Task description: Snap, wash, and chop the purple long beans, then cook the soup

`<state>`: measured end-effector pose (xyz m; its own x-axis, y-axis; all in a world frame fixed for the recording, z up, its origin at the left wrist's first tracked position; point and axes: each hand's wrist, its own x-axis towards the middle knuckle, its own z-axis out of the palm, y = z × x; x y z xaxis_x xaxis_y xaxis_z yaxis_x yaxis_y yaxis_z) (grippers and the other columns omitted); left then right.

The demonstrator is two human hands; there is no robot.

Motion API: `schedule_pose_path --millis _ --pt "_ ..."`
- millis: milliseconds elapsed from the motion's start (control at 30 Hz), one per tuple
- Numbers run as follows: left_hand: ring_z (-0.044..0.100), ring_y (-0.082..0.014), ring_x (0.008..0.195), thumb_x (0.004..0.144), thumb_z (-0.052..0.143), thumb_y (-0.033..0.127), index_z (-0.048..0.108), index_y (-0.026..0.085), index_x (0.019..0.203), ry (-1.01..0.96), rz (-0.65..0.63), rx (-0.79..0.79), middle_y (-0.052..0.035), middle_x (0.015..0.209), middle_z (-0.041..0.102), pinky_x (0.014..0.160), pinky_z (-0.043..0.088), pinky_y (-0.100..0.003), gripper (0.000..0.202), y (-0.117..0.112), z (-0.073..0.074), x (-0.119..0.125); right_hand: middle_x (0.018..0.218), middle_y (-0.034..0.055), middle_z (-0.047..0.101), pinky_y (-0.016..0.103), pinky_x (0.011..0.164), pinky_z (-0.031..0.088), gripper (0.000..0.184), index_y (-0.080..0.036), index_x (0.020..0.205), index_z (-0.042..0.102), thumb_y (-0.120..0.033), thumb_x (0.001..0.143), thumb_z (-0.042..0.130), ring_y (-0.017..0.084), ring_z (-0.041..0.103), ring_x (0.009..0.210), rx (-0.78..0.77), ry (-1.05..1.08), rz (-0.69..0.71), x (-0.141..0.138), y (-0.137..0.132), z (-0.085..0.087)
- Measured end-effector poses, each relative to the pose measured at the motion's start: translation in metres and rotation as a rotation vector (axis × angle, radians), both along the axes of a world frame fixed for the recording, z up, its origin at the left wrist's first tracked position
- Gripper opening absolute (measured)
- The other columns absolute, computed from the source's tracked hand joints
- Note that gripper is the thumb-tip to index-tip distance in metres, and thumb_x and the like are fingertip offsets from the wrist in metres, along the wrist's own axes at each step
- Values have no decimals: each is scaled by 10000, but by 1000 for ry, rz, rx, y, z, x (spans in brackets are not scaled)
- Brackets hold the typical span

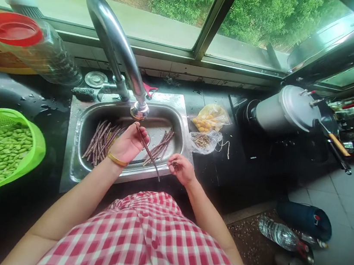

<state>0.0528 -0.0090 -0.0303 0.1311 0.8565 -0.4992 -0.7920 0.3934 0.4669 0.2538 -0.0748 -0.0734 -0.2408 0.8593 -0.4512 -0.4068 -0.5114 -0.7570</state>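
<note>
My left hand [130, 143] is closed over the sink, pinching one long, thin purple-brown vegetable stalk [148, 151]. This stalk slants down to the right, past the sink's front rim. Close to the sink's front right corner, my right hand [182, 168] is curled shut with small dark brown bits showing at its fingers. In the steel sink [75, 149], a thick bundle of similar stalks [101, 140] lies at the left, partly behind my left hand. A smaller bunch of stalks [161, 147] rests at the right, between my two hands.
The faucet [111, 37] arches over the sink. Right of it lie a plastic bag of brown scraps [204, 141] and a bag of yellow pieces [210, 117]. A green basket of beans [36, 144] stands left. A pressure cooker [280, 111] sits right; bottles [281, 234] lie on the floor.
</note>
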Motion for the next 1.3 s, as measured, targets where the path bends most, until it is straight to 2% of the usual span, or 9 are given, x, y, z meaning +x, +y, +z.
schedule_pose_path --millis 267,500,800,867,933,1000,1100,1200,1300 --pt "546 -72 588 896 405 205 537 145 685 16 205 -185 1 645 565 660 487 -241 256 17 -8 -15 573 -24 516 171 355 174 346 -127 832 646 -448 722 578 37 359 392 -54 -68 305 -26 -12 -18" --pt "585 -100 650 872 426 174 523 128 704 124 167 -244 -29 692 586 685 496 -269 200 7 -34 -21 510 -60 451 163 355 125 298 -127 676 568 -407 686 670 5 264 354 -195 80 240 -28 -14 -16" --pt "584 -125 732 762 558 180 481 170 770 352 59 -146 -25 790 598 705 473 -281 78 -7 -60 -21 541 -48 476 163 356 176 291 -127 704 565 -408 705 638 19 339 368 -289 126 309 -29 -9 -18" --pt "566 -138 804 751 560 187 518 183 831 669 78 -18 -29 854 591 758 454 -304 90 -9 -60 -23 515 -55 462 168 352 174 298 -136 672 547 -419 699 636 22 331 358 -257 66 293 -29 -9 -19" --pt "533 -159 898 748 576 208 577 200 899 1104 7 312 -36 920 586 843 410 -335 151 -13 -54 -24 490 -58 452 174 348 164 310 -139 650 541 -433 701 625 23 319 348 -200 -45 296 -28 -8 -18" --pt "501 -184 961 774 572 258 626 220 940 1413 -247 784 -51 985 587 893 360 -361 178 -18 -47 -22 473 -63 440 183 346 148 315 -142 653 544 -445 712 607 25 299 343 -129 -167 321 -27 -8 -17" --pt "499 -183 882 844 496 329 658 221 931 1517 -665 1312 -62 948 611 818 362 -340 212 -23 -40 -12 462 -75 405 194 359 139 321 -151 670 541 -462 744 569 31 262 357 -9 -289 339 -26 -7 -16" --pt "481 -154 739 879 438 328 663 180 868 1505 -779 1446 -53 757 611 707 364 -288 270 -24 -40 -1 463 -76 370 200 395 173 329 -153 660 538 -466 760 551 43 263 401 115 -347 272 -26 -4 -17" --pt "481 -141 692 876 443 305 665 158 814 1457 -671 1304 -46 699 614 688 372 -274 274 -23 -43 5 483 -68 367 207 431 215 331 -154 668 547 -466 777 531 57 288 439 198 -376 156 -27 1 -18"
